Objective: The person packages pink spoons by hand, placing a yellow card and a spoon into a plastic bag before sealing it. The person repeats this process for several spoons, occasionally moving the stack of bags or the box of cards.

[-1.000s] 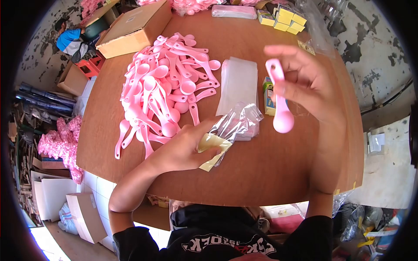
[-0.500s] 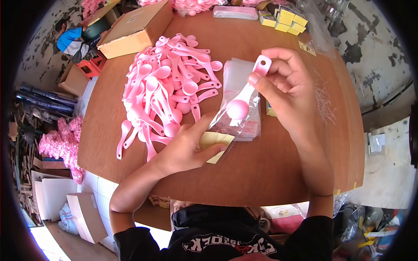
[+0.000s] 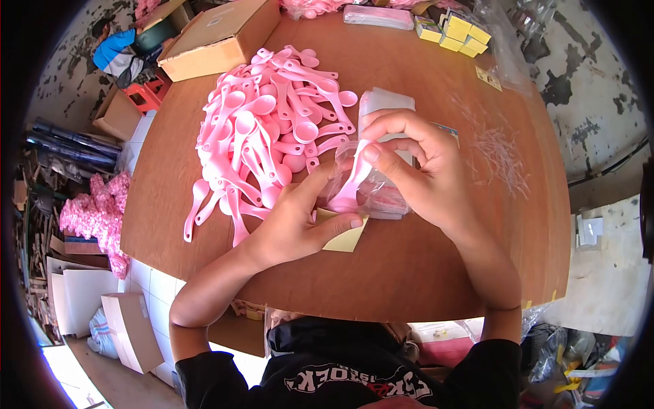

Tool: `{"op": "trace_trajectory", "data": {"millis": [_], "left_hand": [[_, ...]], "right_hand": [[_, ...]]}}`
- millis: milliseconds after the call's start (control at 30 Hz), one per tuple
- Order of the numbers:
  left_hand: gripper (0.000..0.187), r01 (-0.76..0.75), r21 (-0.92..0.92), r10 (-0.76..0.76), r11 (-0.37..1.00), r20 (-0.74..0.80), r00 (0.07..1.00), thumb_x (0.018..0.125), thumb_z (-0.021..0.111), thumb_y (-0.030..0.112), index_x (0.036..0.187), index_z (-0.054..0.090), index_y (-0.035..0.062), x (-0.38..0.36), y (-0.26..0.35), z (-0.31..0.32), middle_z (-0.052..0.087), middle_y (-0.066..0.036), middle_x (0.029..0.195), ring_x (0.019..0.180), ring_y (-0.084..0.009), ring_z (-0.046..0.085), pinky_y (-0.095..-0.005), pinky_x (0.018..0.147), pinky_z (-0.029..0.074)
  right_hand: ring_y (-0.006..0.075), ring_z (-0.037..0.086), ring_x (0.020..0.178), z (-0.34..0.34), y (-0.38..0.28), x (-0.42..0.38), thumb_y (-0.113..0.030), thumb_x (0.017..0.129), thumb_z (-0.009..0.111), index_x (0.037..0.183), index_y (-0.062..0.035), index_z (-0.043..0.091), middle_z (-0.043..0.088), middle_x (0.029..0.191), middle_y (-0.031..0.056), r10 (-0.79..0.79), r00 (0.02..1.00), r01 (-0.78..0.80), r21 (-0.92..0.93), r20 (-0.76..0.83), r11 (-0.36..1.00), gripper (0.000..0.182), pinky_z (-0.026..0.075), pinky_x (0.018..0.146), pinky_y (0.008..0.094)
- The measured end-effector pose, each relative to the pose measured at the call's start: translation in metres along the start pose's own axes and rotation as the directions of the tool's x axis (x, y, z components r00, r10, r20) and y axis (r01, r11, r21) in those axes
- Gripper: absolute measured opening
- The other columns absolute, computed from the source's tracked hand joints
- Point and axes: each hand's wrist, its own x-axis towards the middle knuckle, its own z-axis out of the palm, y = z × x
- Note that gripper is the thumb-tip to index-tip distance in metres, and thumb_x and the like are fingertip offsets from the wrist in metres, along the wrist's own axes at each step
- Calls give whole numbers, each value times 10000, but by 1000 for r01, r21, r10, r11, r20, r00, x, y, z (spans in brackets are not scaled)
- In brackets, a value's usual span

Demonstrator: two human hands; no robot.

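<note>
My left hand (image 3: 293,221) grips a clear plastic bag (image 3: 371,194) with a pale yellow card (image 3: 346,238) at its lower end. Inside the bag's mouth lies the bowl of a pink spoon (image 3: 354,178), whose handle my right hand (image 3: 412,163) pinches between thumb and fingers. Behind my right hand, a stack of clear bags (image 3: 385,102) is partly hidden. To the left of my hands is a large heap of pink spoons (image 3: 262,129).
A cardboard box (image 3: 211,41) stands at the table's back left. Small yellow boxes (image 3: 460,31) and a packet (image 3: 378,17) are at the back. Thin clear strips (image 3: 501,153) lie at right. Another person (image 3: 116,54) is at the far left.
The spoon has moved down and left into the bag, and my right hand has lowered with it. The bag's mouth is now spread around the spoon. The view has shifted slightly.
</note>
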Motion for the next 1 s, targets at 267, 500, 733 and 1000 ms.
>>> {"op": "trace_trajectory", "data": {"millis": [267, 500, 733, 1000], "left_hand": [[735, -337, 330, 353, 882, 13, 936, 780, 806, 188, 1374, 410, 12, 5, 10, -6, 441, -214, 1383, 1309, -321, 442, -408, 1040, 391], [614, -263, 261, 317, 929, -190, 929, 830, 748, 196, 1337, 448, 22, 6, 4, -10, 300, -236, 1464, 1350, -378, 360, -447, 1036, 393], [461, -296, 312, 339, 903, -92, 936, 873, 692, 153, 1277, 512, 21, 9, 1, -11, 426, -209, 1389, 1299, -326, 437, -410, 971, 459], [559, -8, -411, 104, 911, 212, 972, 995, 493, 409, 1304, 460, -55, 3, -6, -12, 544, -179, 1281, 1087, -283, 623, -385, 937, 493]], "right_hand": [[92, 639, 813, -25, -32, -1, -53, 880, 665, 991, 9, 675, 698, 912, 57, 53, 997, -50, -65, 53, 997, 127, 513, 715, 234], [136, 642, 899, -80, -63, 8, -12, 878, 659, 1034, 15, 690, 688, 1021, 85, -429, 808, 120, -598, -405, 792, 161, 503, 790, 241], [143, 644, 883, -69, -75, 7, -2, 879, 651, 1032, 48, 686, 677, 1009, 95, -177, 953, 39, -480, -245, 876, 165, 509, 795, 248], [176, 688, 660, -34, -82, -6, -44, 859, 649, 925, 56, 697, 673, 819, 148, 135, 951, -136, -16, 278, 991, 129, 515, 559, 234]]}}
